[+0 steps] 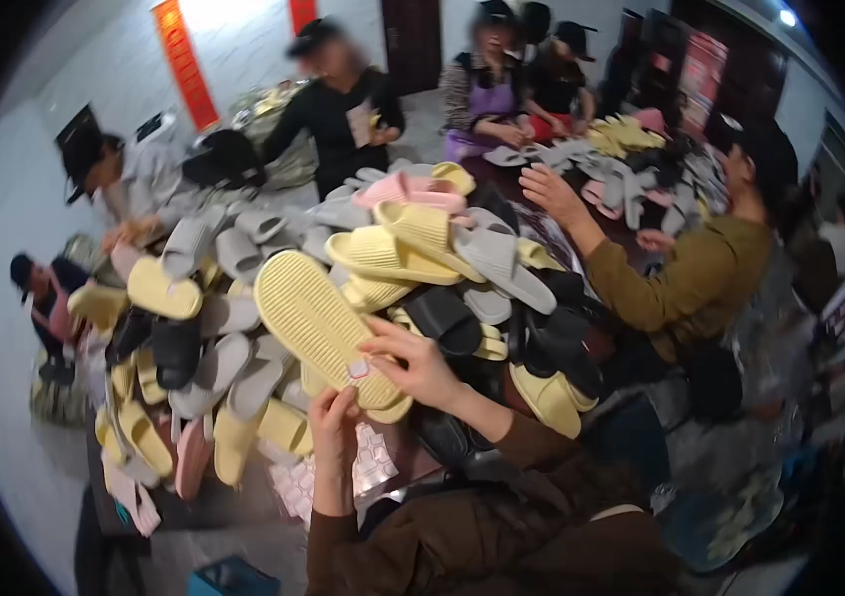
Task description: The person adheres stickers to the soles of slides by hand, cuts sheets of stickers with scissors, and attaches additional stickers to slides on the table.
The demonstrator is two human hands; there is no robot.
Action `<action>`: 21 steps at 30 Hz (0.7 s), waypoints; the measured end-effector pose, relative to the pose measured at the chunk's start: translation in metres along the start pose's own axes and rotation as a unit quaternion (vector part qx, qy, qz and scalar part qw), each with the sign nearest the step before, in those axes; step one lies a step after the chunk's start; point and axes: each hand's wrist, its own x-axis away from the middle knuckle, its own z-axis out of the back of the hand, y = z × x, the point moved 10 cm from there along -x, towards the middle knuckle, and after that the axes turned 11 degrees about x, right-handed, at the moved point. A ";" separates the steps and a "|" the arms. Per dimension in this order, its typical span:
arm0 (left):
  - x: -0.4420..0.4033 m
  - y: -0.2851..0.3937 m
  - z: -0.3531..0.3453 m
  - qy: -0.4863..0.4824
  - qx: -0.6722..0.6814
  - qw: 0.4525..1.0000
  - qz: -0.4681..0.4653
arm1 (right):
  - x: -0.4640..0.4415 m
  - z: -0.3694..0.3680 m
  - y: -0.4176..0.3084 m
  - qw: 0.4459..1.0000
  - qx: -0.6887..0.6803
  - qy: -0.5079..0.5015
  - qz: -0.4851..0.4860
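Note:
A yellow slipper point(308, 303) is held up in front of me with its ribbed sole facing me. Around its heel end my left hand point(334, 432) is closed, the thumb near the edge. My right hand point(413, 368) grips the slipper from the right side, fingers bent over the sole. Close to those fingertips, a small white and pink label point(358, 370) lies on the sole near the heel. Part of a second yellow sole edge shows just beneath. Below the hands, a sheet of pink-outlined labels point(375, 455) lies on the table.
A large heap of grey, yellow, black and pink slippers point(452, 248) covers the table ahead. At the right, a co-worker in a brown sleeve point(661, 283) reaches over the table. Several other people stand or sit behind the heap. A blue bin point(234, 576) stands below the table's front.

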 end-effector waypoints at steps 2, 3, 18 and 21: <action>-0.004 0.003 -0.012 -0.005 -0.014 1.000 0.006 | -0.001 0.009 -0.023 0.994 0.098 0.031 0.044; -0.007 0.008 -0.014 0.010 -0.020 1.000 -0.005 | -0.004 0.010 -0.044 0.978 0.184 0.037 0.095; -0.051 0.050 -0.028 -0.072 -0.017 0.996 -0.053 | -0.040 -0.020 -0.084 0.941 0.290 0.055 0.168; -0.055 0.057 -0.016 -0.104 -0.045 0.992 -0.055 | -0.048 -0.033 -0.084 0.919 0.347 0.031 0.186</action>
